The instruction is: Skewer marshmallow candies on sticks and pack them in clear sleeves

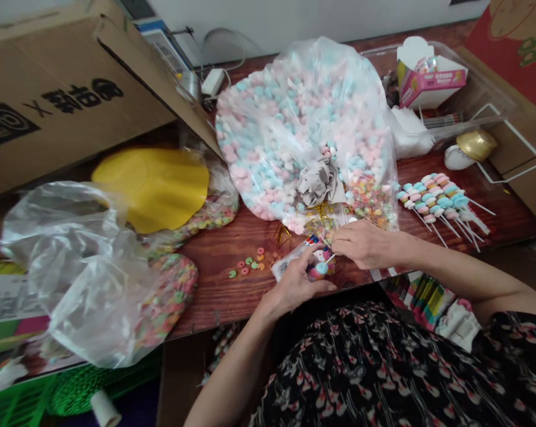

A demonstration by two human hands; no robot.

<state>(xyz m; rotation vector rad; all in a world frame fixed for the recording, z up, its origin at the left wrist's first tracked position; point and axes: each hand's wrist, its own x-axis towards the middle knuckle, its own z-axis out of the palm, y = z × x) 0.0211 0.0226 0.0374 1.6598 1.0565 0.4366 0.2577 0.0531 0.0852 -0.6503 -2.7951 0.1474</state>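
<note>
1. The room has a white wall (294, 18) at the back. A brown cardboard box (72, 95) leans over the left side of the wooden tabletop (214, 296), and the wood is dark and red-brown.
2. A big clear bag of pink and blue candy rings (268, 136) lies in the middle, with a gray crumpled paper (316, 181) and gold twist ties (321, 213) at its low end.
3. On the left are a yellow round sheet (152, 187) and a loose clear plastic bag (76, 267). Bags of bright candy rings lie under and beside them.
4. A few loose candy rings (247, 267) sit on the wood, near the hands.
5. To the right, candy rings on white sticks (441, 201) lie in a row. Behind them is a pink box (432, 83).
6. The candy stick (321, 270) is small, with pale rings on a white stick. It is above the tabletop, between the hands.
7. The left hand (294, 284) curls its fingers around the candy stick and a small clear wrapper (289, 264).
8. The right hand (365, 244) pinches its fingers together on the white stick.
</note>
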